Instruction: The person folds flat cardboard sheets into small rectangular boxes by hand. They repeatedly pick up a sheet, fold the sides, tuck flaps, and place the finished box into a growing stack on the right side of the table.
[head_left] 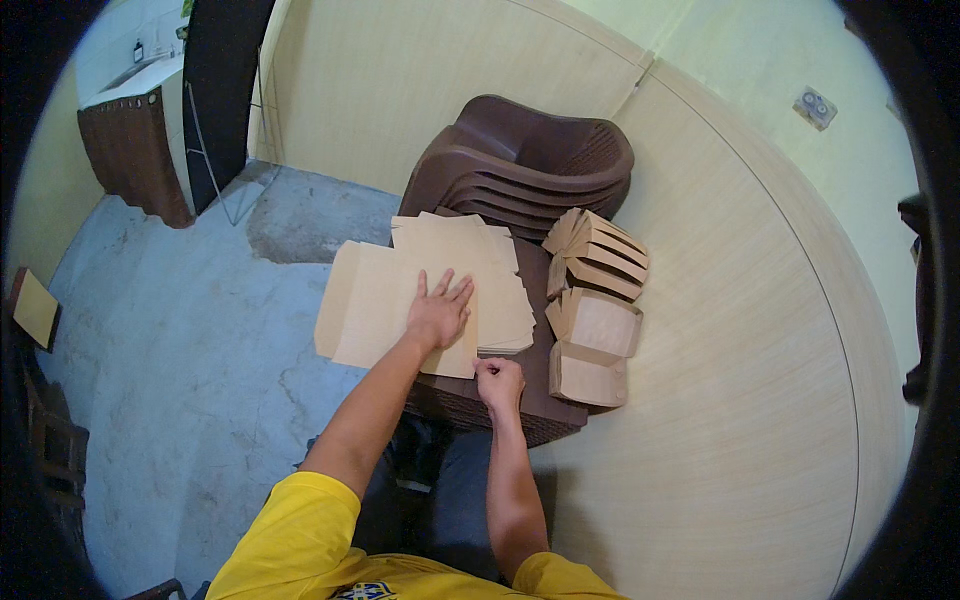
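Note:
A flat tan cardboard box blank (375, 310) lies on top of a stack of similar blanks (503, 290). My left hand (440, 315) is flat on this top blank with its fingers spread, pressing near its middle. At the blank's near right corner, my right hand (500, 382) is closed in a pinch on the cardboard edge. The blanks rest on the seat of a stack of brown plastic chairs (565, 410), and the top one overhangs the seat on the left.
Folded cardboard boxes (595, 345) stand at the seat's right side, with more fanned cardboard pieces (600, 250) behind them. The brown chair backs (510, 150) rise beyond. A pale wood-look wall (720, 400) runs along the right. A sink counter (135, 80) is far left.

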